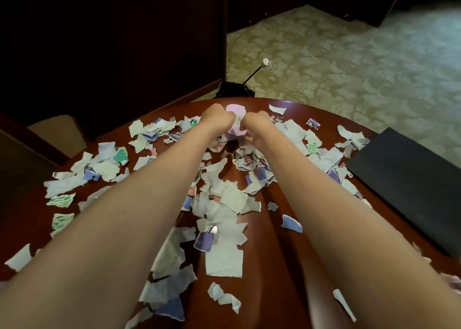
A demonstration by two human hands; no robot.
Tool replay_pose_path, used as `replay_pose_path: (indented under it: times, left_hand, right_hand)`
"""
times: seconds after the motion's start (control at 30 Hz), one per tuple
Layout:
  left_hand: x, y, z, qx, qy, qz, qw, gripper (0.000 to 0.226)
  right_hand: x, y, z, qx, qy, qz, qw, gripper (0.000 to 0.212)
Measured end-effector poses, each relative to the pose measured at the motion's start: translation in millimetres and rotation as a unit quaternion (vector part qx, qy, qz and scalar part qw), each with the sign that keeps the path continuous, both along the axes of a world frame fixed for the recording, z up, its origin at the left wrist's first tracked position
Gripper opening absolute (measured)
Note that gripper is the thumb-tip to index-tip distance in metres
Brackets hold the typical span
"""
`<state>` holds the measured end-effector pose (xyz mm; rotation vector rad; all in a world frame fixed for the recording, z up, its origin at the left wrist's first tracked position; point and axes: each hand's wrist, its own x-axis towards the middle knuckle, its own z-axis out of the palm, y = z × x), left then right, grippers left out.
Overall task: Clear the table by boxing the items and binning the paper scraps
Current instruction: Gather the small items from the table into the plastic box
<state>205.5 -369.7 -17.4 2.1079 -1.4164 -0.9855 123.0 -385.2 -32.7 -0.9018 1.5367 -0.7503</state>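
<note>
L hand [216, 119] & R hand [255, 127] both curled round a pink thing [236, 110] — far edge of table [279, 254]. Scraps [224, 261] all over; black box [409, 179] at right.

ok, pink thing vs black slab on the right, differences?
The pink item is small, rounded and gripped by the left hand and right hand; the black slab is larger, flat, rectangular and untouched. Pink is at the far edge of the table, black at its right edge. Both have paper scraps beside them.
</note>
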Motion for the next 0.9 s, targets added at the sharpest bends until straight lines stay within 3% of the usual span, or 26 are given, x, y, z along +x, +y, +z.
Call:
replay_pose_path:
  times: [0.17,0.33,0.6,0.73,0.8,0.9]
  left_hand:
    - [-5.5,16.8,12.9,-0.041,0.031,-0.043,0.998,0.034]
    - [4.8,39.7,35.9,-0.026,0.073,-0.085,0.993,0.014]
    - [39.3,110.1,78.9,0.011,0.137,-0.074,0.988,0.05]
    - [54.5,150.8,105.2,0.001,0.2,-0.05,0.979,0.054]
    - [64.3,171.3,119.8,-0.01,0.213,-0.025,0.977,0.05]
    - [79.4,208.6,139.7,-0.033,0.222,0.028,0.974,0.043]
  right_hand:
    - [1.9,17.7,10.2,-0.009,-0.034,-0.084,0.996,0.009]
    - [-13.4,47.1,27.6,-0.021,-0.146,-0.13,0.98,0.034]
    - [-8.6,115.9,87.3,-0.02,-0.169,-0.046,0.984,0.036]
    - [6.1,155.3,119.7,-0.022,-0.188,-0.012,0.982,0.027]
    - [16.3,173.6,132.0,-0.017,-0.2,0.016,0.979,0.014]
    - [36.7,199.4,143.3,-0.017,-0.197,0.056,0.979,0.012]
